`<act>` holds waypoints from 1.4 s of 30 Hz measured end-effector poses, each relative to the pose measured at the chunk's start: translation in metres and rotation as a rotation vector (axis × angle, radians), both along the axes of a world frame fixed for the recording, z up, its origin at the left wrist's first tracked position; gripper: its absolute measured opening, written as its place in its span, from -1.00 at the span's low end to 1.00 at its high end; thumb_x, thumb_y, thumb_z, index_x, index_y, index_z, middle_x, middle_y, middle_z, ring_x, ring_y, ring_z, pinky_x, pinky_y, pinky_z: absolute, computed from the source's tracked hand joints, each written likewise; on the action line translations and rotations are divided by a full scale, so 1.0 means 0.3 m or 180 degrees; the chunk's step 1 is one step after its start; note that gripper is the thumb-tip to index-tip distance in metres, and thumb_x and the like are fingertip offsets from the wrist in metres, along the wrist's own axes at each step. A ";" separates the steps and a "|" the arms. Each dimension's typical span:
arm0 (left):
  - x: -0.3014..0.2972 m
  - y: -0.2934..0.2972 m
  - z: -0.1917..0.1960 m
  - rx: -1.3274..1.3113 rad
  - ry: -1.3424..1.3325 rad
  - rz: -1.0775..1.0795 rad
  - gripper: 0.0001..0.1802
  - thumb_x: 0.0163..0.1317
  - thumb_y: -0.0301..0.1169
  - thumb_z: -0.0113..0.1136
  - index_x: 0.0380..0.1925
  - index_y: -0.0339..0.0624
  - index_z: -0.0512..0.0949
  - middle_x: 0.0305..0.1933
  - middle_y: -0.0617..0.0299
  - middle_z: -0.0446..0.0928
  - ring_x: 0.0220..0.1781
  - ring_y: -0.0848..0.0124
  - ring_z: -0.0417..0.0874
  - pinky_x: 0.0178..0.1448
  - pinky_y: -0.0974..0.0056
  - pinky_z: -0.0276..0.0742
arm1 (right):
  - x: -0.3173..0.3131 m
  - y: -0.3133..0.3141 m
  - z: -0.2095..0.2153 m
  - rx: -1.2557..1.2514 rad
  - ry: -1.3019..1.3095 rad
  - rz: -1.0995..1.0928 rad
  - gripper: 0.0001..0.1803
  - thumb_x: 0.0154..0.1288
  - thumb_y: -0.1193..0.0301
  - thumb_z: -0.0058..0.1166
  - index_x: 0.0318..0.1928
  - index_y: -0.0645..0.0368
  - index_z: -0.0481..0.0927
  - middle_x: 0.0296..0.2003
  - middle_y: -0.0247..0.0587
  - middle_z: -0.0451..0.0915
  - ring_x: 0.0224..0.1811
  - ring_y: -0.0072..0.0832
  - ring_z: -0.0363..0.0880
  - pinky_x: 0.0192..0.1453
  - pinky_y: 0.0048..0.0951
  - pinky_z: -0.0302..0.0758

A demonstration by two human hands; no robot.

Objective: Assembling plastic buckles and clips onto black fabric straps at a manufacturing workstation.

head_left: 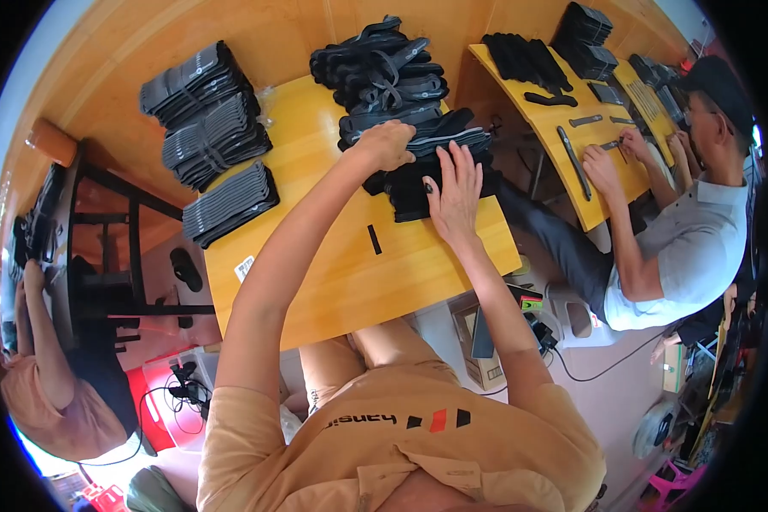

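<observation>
On the yellow wooden table (pixel 316 290) before me lies a pile of black fabric pieces (pixel 410 198). Dark grey fabric bands (pixel 456 138) lie across its upper part. My left hand (pixel 386 145) reaches over the left end of these bands, its fingers curled onto them; the fingertips are partly hidden. My right hand (pixel 455 192) rests on the black pile with fingers stretched and apart, the fingertips touching the edge of the bands. Something small and black sits at its thumb. A short black strip (pixel 375 240) lies alone on the table nearer to me.
Bundled dark bands (pixel 205 128) stand in stacks at the table's left edge. A taller heap of bands (pixel 380 72) rises at the back. To the right, a person (pixel 691 230) works at another yellow table (pixel 589 162). Another person (pixel 60 401) sits at the left by a dark frame.
</observation>
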State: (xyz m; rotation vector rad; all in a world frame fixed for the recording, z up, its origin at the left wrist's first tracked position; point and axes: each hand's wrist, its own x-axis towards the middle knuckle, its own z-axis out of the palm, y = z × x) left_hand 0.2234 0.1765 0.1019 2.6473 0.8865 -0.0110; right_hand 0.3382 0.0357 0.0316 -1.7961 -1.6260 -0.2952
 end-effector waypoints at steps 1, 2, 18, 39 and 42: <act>-0.002 0.007 0.002 -0.0001 0.0005 0.0026 -0.42 0.06 -0.21 0.23 0.07 -0.24 0.40 0.05 -0.07 0.44 0.14 0.03 0.41 0.18 0.11 0.34 | 0.000 0.012 -0.025 -0.0001 0.0005 0.0026 -0.46 0.25 0.33 0.00 0.23 0.15 0.23 0.25 -0.06 0.14 0.34 -0.11 0.03 0.35 0.04 -0.07; 0.000 0.020 0.007 -0.0099 0.0110 -0.0072 -0.42 0.03 -0.24 0.27 0.06 -0.24 0.41 0.03 -0.08 0.45 0.12 0.03 0.43 0.17 0.11 0.35 | 0.004 0.020 -0.048 0.0032 -0.0038 0.0010 -0.45 0.25 0.32 0.00 0.23 0.15 0.23 0.26 -0.07 0.14 0.34 -0.12 0.03 0.35 0.05 -0.09; 0.043 0.197 -0.058 -0.1089 0.0562 -0.0439 -0.64 0.12 -0.32 0.17 -0.28 -0.50 0.47 -0.51 0.05 0.47 -0.50 0.22 0.48 -0.39 0.16 0.39 | 0.004 0.045 -0.096 0.0191 -0.0320 -0.0055 -0.40 0.21 0.28 0.05 0.25 0.10 0.21 0.26 -0.10 0.13 0.34 -0.17 0.04 0.33 0.00 -0.04; 0.249 -0.063 0.009 0.0860 -0.0956 -0.0031 -0.51 0.02 -0.13 0.23 -0.16 -0.27 0.48 -0.10 -0.05 0.47 0.02 0.06 0.50 0.01 0.08 0.48 | 0.005 0.051 -0.124 0.0273 -0.0420 -0.0132 -0.41 0.22 0.24 0.02 0.24 0.12 0.23 0.24 -0.07 0.15 0.33 -0.14 0.06 0.33 0.05 -0.04; 0.336 -0.071 -0.002 0.0762 -0.0591 -0.0184 -0.53 0.02 -0.18 0.26 -0.12 -0.26 0.50 -0.03 -0.05 0.41 0.13 0.05 0.38 0.08 0.08 0.43 | 0.007 0.048 -0.122 0.0150 -0.0473 -0.0159 -0.41 0.20 0.22 0.05 0.21 0.13 0.26 0.18 -0.06 0.20 0.29 -0.12 0.09 0.31 0.07 0.01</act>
